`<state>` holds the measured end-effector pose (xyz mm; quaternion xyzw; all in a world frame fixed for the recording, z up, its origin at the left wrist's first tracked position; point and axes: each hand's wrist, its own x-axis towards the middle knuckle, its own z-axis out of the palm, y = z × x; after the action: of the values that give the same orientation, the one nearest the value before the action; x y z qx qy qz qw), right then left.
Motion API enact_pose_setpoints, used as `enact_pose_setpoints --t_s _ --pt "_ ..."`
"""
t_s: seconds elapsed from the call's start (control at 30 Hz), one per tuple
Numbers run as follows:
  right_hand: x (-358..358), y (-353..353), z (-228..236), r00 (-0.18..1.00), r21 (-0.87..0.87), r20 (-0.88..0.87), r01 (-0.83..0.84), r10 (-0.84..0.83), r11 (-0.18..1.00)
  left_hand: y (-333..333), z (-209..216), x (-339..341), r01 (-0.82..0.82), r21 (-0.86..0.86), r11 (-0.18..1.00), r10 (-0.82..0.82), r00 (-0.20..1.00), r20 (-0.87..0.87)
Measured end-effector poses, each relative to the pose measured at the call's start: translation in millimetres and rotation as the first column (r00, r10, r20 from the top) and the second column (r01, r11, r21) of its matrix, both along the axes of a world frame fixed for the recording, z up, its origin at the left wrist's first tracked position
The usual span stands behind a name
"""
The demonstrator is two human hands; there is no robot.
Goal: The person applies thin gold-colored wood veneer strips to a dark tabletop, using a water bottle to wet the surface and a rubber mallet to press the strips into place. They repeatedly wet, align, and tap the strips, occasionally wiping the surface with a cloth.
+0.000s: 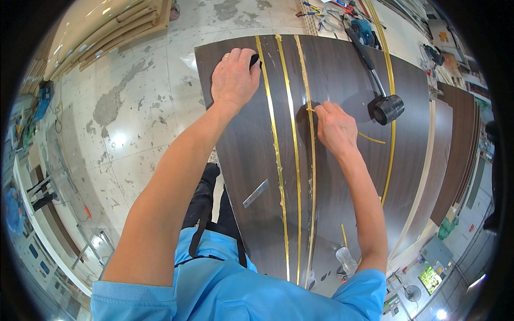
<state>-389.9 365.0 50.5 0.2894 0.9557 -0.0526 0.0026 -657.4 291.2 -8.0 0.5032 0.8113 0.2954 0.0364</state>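
Observation:
A dark wood-grain panel (342,176) lies before me, with three gold strips (289,101) running lengthwise along it. Near the panel's far left corner, my left hand (234,77) is closed on a small black object (254,60), mostly hidden by the fingers, beside the leftmost strip. My right hand (337,128) pinches a thin yellow strip (372,139) at the rightmost gold line; one end pokes out at the fingertips and the other trails to the right. A short metal ruler-like piece (256,193) lies on the panel near my body.
On the panel's right lie a rubber mallet (388,109) and long yellow strips (393,144). A clear plastic bottle (345,259) is near my right elbow. Pliers and other hand tools (326,16) sit beyond the far edge. Stained tiled floor (128,107) spreads to the left.

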Motion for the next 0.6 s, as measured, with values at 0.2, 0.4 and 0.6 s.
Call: enact_pose_setpoints --t_s 0.2,0.4,0.6 --pt "12 -5 6 0.995 -0.035 0.085 -0.056 0.059 0.998 0 2 0 0.003 -0.017 1.000 -0.003 1.000 -0.003" --pt "16 2 13 0.998 -0.100 0.056 -0.010 0.016 0.995 0 1 0 0.006 -0.022 1.000 -0.006 1.000 0.022" --pt "-4 18 7 0.993 -0.060 -0.089 0.078 -0.083 0.995 0 4 0 0.009 -0.029 1.000 -0.008 0.999 0.036"
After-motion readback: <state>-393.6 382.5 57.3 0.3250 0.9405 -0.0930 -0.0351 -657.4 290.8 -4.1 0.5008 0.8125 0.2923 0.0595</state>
